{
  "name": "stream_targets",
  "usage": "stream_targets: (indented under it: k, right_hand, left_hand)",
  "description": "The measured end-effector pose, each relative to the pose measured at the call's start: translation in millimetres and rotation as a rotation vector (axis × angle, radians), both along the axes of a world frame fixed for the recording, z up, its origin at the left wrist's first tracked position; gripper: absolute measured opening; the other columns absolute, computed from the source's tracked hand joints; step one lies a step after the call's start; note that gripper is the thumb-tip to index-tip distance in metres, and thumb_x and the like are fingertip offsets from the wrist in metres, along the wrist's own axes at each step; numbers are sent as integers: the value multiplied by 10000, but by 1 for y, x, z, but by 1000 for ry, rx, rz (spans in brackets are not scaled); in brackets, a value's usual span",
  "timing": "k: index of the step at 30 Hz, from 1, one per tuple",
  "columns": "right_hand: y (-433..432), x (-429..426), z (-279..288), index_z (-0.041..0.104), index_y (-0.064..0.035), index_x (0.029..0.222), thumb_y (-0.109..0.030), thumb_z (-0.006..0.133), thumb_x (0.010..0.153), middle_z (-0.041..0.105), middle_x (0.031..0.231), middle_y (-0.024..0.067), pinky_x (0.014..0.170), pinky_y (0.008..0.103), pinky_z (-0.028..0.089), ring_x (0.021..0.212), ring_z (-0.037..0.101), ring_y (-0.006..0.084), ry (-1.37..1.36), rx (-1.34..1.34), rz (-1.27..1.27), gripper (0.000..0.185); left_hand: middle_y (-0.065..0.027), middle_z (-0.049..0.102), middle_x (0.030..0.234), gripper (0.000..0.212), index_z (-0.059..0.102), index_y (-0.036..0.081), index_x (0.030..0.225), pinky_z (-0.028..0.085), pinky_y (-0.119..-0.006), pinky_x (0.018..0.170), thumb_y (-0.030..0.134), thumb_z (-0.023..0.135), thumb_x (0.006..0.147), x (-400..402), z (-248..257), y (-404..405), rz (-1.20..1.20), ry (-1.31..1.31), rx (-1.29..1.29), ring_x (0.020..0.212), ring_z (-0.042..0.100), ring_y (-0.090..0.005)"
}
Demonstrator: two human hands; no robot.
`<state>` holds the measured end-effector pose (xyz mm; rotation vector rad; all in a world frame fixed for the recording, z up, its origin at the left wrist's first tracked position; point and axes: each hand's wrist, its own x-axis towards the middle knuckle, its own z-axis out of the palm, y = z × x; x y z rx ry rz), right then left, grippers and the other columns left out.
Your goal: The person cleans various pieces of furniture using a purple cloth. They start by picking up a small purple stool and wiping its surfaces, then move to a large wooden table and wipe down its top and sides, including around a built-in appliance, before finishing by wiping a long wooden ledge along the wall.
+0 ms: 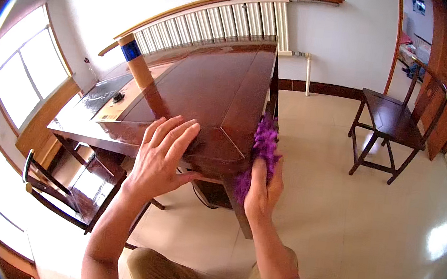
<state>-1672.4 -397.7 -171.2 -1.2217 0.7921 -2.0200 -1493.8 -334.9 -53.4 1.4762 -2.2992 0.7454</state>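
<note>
A dark, glossy wooden table (197, 82) stands in front of me. My left hand (163, 155) is at its front edge, fingers partly spread and thumb out to the side, with nothing in it. Whether the palm bears on the wood cannot be told. My right hand (264, 183) grips a shaggy purple cleaning cloth (266, 138). The cloth lies along the table's right side by the near corner, bunched around the fingers and hiding part of them. Some of it hangs beside the table leg (242, 212).
A tan cylinder with a blue band (138, 68) and a small black object (118, 97) are on the table's left part. One wooden chair (94, 186) stands at left, another chair (395, 122) at right. A white radiator (220, 19) lines the wall behind the table.
</note>
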Motion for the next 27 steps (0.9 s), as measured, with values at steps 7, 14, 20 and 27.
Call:
stream_targets:
  k: [7,14,20,27]
  right_hand:
    - [-38,-37,13,588,20,1213,-258,625,963,644,1101,123,895,333,480,1008,603,181,-475,240,417,376]
    - [9,-31,38,634,-98,1167,-204,721,840,592,1183,106,998,445,414,1099,549,290,521,-579,-244,355]
    - [-25,-39,84,661,-108,951,-280,741,811,636,934,66,862,430,442,943,578,261,800,-614,47,236]
    - [1,-17,125,692,-97,945,-183,739,786,672,978,73,870,410,505,973,632,256,1091,-800,105,187]
  left_hand:
    - [-140,446,1447,967,374,52,1433,221,-539,1169,105,867,603,53,-36,19,247,4,-231,1379,372,-339]
    - [-139,475,1400,934,404,50,1414,279,-517,1139,47,805,571,90,-41,17,277,-27,-256,1333,413,-339]
    - [-124,494,1392,819,465,63,1361,308,-509,1116,55,760,596,85,-42,14,243,-8,-289,1308,440,-332]
    - [-106,531,1363,765,509,79,1319,314,-495,1116,40,757,596,83,-41,12,215,60,-350,1302,456,-308]
